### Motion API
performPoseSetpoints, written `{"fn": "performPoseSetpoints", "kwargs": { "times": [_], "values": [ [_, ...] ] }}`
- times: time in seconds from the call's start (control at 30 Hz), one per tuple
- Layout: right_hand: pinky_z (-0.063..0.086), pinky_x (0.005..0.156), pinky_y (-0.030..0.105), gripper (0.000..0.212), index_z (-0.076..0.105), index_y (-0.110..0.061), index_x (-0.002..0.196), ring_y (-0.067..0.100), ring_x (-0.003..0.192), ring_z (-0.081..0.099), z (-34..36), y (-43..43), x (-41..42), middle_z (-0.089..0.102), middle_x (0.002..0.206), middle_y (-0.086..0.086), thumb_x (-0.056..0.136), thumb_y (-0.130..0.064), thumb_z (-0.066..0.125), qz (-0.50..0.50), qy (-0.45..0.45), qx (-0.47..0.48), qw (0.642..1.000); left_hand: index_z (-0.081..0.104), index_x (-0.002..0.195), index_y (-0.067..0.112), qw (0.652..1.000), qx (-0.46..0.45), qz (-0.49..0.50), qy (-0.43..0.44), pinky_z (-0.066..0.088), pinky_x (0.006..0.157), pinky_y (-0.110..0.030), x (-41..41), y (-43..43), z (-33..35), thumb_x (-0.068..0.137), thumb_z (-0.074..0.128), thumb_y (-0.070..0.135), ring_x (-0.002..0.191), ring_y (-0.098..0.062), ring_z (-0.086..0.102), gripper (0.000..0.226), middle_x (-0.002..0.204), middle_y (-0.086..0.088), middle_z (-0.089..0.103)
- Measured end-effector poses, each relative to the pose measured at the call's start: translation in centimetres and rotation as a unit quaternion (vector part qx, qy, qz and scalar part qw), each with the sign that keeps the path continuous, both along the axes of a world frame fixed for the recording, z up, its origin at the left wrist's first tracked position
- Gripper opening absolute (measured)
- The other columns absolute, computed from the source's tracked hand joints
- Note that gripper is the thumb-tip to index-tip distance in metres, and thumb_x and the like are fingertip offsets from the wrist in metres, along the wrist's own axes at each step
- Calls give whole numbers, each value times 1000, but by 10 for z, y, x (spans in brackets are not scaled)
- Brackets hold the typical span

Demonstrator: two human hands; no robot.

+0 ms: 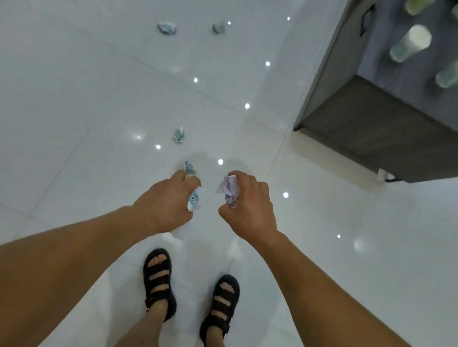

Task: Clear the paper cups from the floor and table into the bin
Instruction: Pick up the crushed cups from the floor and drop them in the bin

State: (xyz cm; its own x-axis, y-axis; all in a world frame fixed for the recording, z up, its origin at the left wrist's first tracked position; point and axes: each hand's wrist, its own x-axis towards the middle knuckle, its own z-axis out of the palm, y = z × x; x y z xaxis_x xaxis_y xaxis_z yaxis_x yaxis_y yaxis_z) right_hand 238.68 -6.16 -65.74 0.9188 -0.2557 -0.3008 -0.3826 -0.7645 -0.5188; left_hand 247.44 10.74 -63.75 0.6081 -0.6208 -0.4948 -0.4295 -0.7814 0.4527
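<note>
Left hand (pixel 169 198) grips crushed blue cup (pixel 195 198); right hand (pixel 250 202) grips lilac cup (pixel 229 191). Keep fists tight; bin unseen, locate before releasing.

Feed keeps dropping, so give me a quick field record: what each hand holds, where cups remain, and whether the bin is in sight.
left hand: closed on a crushed white-and-blue cup
right hand: closed on a crushed lilac cup
nearest floor cup: crushed, just ahead of the hands
farther floor cups: several crushed, e.g. and, more along the top edge
table: dark, on the right
table cups: upright, pale green, at least four, e.g.
bin: not in view
floor: glossy white tiles
</note>
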Motion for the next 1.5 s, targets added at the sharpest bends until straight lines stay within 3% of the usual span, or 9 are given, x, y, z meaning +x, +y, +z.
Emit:
{"fn": "performPoseSetpoints", "kwargs": {
  "times": [0.13,0.23,0.37,0.57,0.7,1.0,1.23,1.5],
  "values": [
    [42,77,32,42,50,-25,115,22,96,48,100,24,24,57,105,-5,74,-19,60,32,-21,8,999,48,126,20,997,-28,53,-51,39,70,-27,8,20,104,81,67,20,89,-26,58,49,118,-5,47],
    [37,66,29,42,50,-25,113,23,92,47,172,45,38,56,101,-5,72,-23,61,88,-25,-14,996,49,124,22,988,-40,115,-92,41,70,-29,8,49,178,80,65,18,88,-28,58,47,116,-4,47],
    [38,70,31,49,46,-26,118,21,91,40,261,79,52,49,101,-7,72,-25,60,154,-30,-45,987,48,121,24,973,-33,196,-113,43,70,-30,-10,101,257,79,62,17,87,-27,56,45,117,-2,45],
    [46,76,35,45,49,-28,113,23,95,44,339,163,62,54,105,-5,70,-26,58,261,-60,-56,962,48,119,26,937,-31,321,-136,43,71,-28,-44,210,316,80,62,20,86,-23,56,42,117,2,44],
    [44,71,32,42,48,-30,111,22,95,45,361,244,69,54,102,-6,71,-25,58,338,-74,-79,935,47,117,27,898,-24,414,-150,40,67,-27,-59,303,337,80,61,19,85,-21,54,40,111,4,42],
    [47,78,31,46,46,-31,117,18,98,45,386,457,102,55,109,-6,74,-29,63,425,-100,-71,897,50,115,24,820,-5,537,-198,43,70,-30,-72,533,376,78,66,21,88,-23,55,41,111,0,45],
    [48,83,31,50,46,-29,123,18,100,46,383,573,140,54,115,-4,76,-31,64,471,-93,-72,874,50,117,21,808,10,558,-189,47,77,-31,-52,631,378,78,66,21,93,-25,57,43,113,-2,47],
    [48,85,33,45,46,-28,121,19,101,48,360,676,259,55,115,-1,79,-32,62,496,-98,-59,861,48,122,22,810,18,555,-189,44,78,-29,69,706,369,79,65,22,98,-28,57,47,116,-3,46]
  ]
}}
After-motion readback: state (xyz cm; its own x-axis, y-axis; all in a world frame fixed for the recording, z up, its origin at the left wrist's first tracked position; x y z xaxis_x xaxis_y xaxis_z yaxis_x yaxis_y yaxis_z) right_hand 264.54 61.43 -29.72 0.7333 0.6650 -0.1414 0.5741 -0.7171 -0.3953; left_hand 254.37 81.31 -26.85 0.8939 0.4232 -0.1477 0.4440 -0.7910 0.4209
